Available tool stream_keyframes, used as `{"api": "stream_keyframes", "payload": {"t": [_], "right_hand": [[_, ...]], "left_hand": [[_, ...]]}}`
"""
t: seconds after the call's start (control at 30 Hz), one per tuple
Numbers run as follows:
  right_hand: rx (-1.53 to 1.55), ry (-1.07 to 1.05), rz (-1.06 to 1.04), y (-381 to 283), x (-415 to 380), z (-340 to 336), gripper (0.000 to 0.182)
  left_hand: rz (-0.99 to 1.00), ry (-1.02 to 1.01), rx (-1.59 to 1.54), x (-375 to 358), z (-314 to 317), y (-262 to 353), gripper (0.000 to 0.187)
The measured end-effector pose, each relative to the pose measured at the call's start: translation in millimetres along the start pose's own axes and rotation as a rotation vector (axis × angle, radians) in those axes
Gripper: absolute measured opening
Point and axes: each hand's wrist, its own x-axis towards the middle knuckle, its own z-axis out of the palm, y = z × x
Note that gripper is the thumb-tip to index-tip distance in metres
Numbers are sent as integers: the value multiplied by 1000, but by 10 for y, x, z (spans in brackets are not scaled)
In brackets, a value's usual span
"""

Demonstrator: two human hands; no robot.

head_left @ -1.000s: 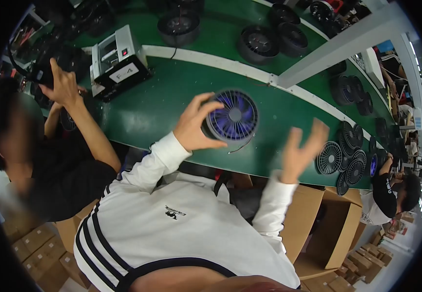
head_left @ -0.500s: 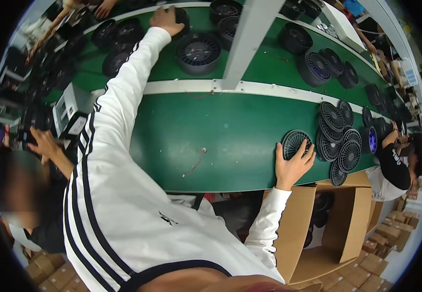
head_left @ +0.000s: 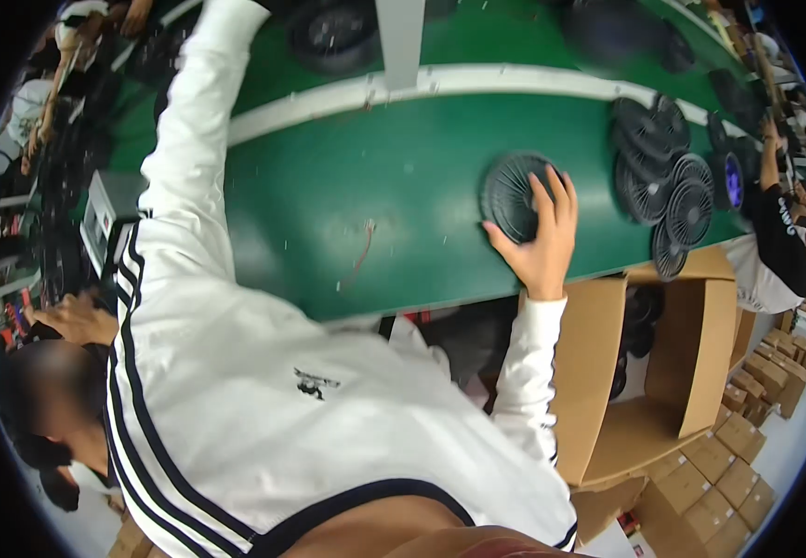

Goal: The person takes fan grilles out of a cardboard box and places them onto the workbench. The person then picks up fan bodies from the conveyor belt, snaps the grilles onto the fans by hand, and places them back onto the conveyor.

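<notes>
A round black fan grille (head_left: 505,191) lies on the green work surface (head_left: 301,214). My right hand (head_left: 544,244) spans its near right side, with the thumb at the lower rim and the fingers spread over the right edge. My left arm (head_left: 203,121), in a white sleeve, stretches forward to the upper left. The left hand is beyond the top of the view, so its fingers and anything in them are hidden. Right of my right hand is a pile of overlapping black fan grilles (head_left: 689,212).
A thin red wire (head_left: 358,260) lies on the surface. An open cardboard box (head_left: 589,372) with dark round parts stands below the right edge. A white rail and a grey post (head_left: 401,42) border the far side. Co-workers sit left (head_left: 59,391) and right (head_left: 779,251).
The view has tilted, and my left hand has gone out past the top. My right hand and the grille have shifted a little left and forward along the surface.
</notes>
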Motion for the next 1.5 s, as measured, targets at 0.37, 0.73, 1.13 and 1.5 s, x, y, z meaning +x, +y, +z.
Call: {"api": "stream_keyframes", "payload": {"t": [0.37,0.73,1.13,1.5], "right_hand": [[10,2,-64,-633,-94,259,75],[184,-72,25,-648,-132,227,54],[-81,-304,-112,-849,-87,368,88],[302,-457,-654,-2255,886,850,93]], "left_hand": [[-603,-406,-1424,-3557,-1120,-1293,43],[90,-96,-219,-3900,-1011,-831,89],[-58,-22,-474,-3718,-1108,-1130,48],[177,-72,-80,-3956,-997,-988,145]]}}
